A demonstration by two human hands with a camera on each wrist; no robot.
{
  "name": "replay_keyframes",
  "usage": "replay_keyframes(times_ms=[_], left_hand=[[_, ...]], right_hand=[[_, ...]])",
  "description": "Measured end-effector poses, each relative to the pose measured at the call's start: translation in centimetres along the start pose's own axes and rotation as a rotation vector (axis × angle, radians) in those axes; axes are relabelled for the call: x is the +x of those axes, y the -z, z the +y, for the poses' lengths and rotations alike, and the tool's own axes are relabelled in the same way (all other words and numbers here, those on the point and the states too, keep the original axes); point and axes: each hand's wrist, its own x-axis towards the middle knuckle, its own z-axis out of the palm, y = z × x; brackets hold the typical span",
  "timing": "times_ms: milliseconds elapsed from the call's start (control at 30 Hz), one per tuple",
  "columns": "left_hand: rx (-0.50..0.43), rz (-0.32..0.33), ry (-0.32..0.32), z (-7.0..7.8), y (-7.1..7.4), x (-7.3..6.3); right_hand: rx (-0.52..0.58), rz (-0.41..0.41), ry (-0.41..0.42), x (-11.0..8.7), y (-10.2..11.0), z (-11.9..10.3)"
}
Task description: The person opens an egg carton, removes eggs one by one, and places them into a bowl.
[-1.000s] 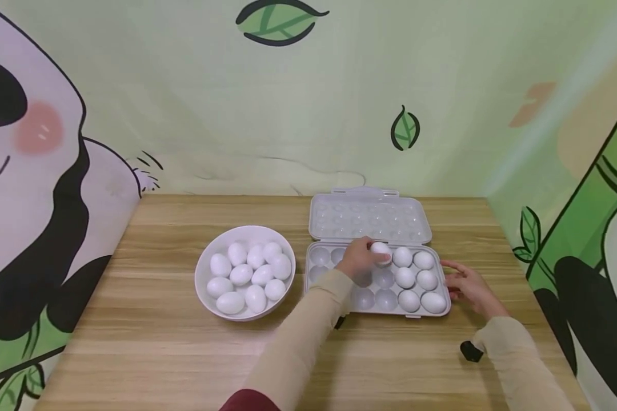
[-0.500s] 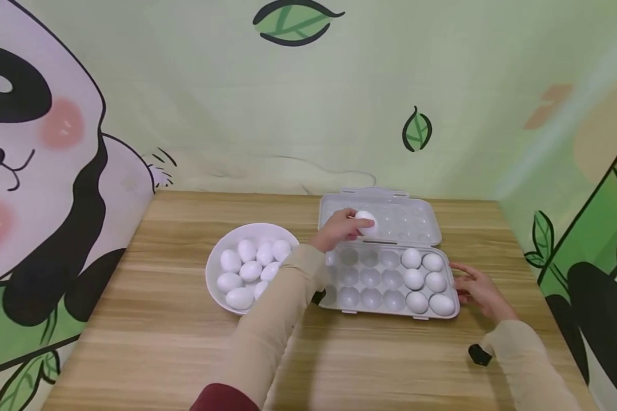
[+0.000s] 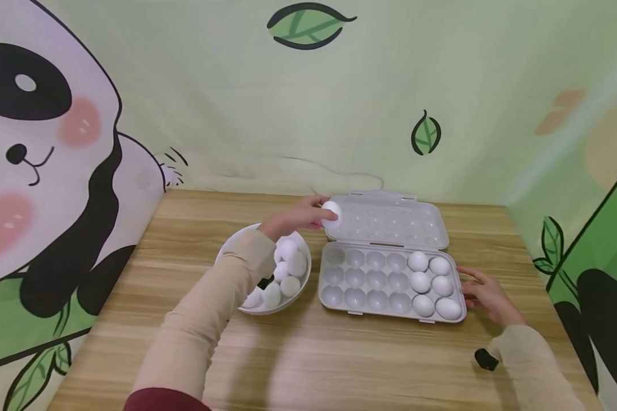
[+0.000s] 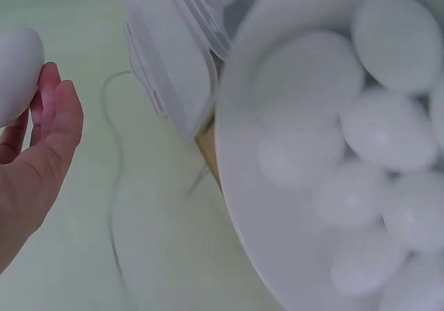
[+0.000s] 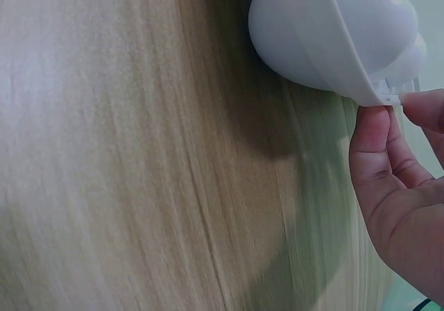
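A white egg (image 3: pixel 332 214) is pinched between the thumb and fingers of my left hand (image 3: pixel 295 220), raised at the left end of the carton lid. Below that forearm stands a white bowl (image 3: pixel 235 237) of eggs, partly covered by the sleeve. To its right lies a pale plastic egg carton (image 3: pixel 391 313), its lid (image 3: pixel 391 221) folded back. Eggs (image 3: pixel 420 283) fill the two rightmost columns of cups; the other cups are bare. My right hand (image 3: pixel 488 297) grips the carton's right end, and in the right wrist view thumb and fingers (image 5: pixel 371 130) meet its rim.
A wooden table (image 3: pixel 365 365) carries everything, backed by a printed wall cloth (image 3: pixel 236 114) with a panda and leaves. Black wrist devices (image 3: pixel 485 359) sit on both sleeves.
My left hand has lifted the egg out of the carton and carried it left, toward the bowl. My right hand has stayed at the carton's end. The head view has shifted slightly.
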Motion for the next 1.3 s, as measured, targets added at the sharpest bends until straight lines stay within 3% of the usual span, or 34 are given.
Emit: replay_keyframes(times_ms=[167, 300, 433, 567, 700, 1000, 1133, 1300], left_hand=[[0.111, -0.021, 0.036, -0.9, 1.8, -2.4], [0.221, 0.011, 0.078, -1.6, 2.9, -4.0], [0.348, 0.041, 0.078, -2.3, 3.6, -5.2], [0.503, 0.020, 0.079, -3.2, 4.1, -6.0], [0.681, -0.004, 0.078, -4.0, 4.2, -6.9], [0.964, -0.032, 0.083, -5.9, 3.4, -8.1], [1.037, -0.029, 0.085, -6.8, 3.0, -8.4], [1.063, -0.009, 0.091, -7.7, 2.8, -8.7]], right_hand=[[0.012, -0.008, -0.003, 0.0, 0.0, 0.1], [0.033, -0.017, 0.017, 0.0, 0.1, 0.3], [0.017, -0.014, 0.019, 0.1, 0.3, 0.5], [-0.027, -0.002, -0.018, 0.0, 0.1, 0.1], [-0.016, -0.009, -0.030, 0.0, 0.0, -0.1], [0.015, -0.013, -0.033, -0.1, 0.0, 0.0], [0.012, -0.017, -0.032, -0.2, -0.1, -0.2], [0.017, -0.022, -0.026, -0.2, -0.1, -0.1]])
